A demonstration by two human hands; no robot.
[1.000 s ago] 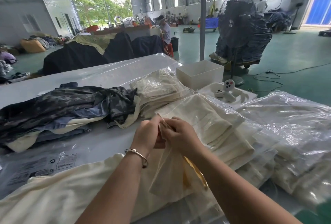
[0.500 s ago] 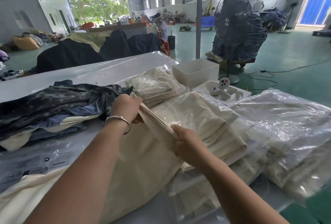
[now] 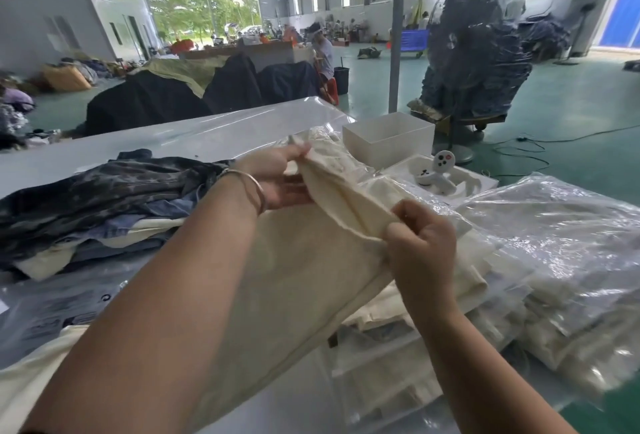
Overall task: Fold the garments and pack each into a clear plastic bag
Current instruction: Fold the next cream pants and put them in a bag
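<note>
Head cam looked down over a long table (image 3: 214,135) covered in clear plastic sheeting. Far left sat a messy heap of dark garments (image 3: 104,191), camo-looking stuff on top with blue and cream pieces underneath, and nearer the camera a flat stack of printed clear bags (image 3: 52,315). Moving in, the left hand (image 3: 277,179), bracelet (image 3: 254,187) on the wrist, had the far end of a cream garment (image 3: 311,277); thumb and fingers were pinching the folded edge, with the lower fingers stretched out flat under the cloth. That garment ran from the bottom left corner up across the middle of the table, its top edge lifted between both hands. The right hand (image 3: 420,243) gripped the near end of the same edge, fingers curled tight around a bunched bit of fabric. Behind the hands were a white plastic box (image 3: 388,139) and a white tray (image 3: 478,180) with some small white gadget (image 3: 438,172) in it. Far right was a pile of bagged cream garments (image 3: 554,260), shiny plastic all over, stacked up to the table's edge.
</note>
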